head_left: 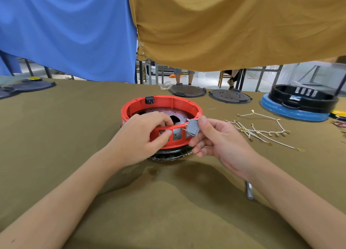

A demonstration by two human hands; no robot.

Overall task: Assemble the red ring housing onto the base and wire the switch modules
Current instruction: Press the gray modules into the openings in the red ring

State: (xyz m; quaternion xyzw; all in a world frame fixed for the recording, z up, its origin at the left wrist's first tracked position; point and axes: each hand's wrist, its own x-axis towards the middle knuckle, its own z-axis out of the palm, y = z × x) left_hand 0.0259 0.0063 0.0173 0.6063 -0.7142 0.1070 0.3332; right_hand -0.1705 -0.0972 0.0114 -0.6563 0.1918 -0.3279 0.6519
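The red ring housing (179, 103) sits on a black finned base (169, 155) in the middle of the olive cloth table. A black socket (149, 100) is clipped on its far rim. My left hand (142, 136) grips the ring's near wall, fingers curled inside and thumb on the outside by the square cut-outs. My right hand (215, 138) pinches a grey switch module (192, 129) with metal pins, held just right of the ring's near-right wall. A bundle of white wires with brass terminals (260, 131) lies on the cloth to the right.
Two dark round plates (187, 91) (230, 96) lie beyond the ring. A black housing on a blue base (299, 103) stands at far right. Dark plates (28, 86) lie at far left. A metal rod (249, 190) rests near my right forearm. Blue and ochre cloths hang above.
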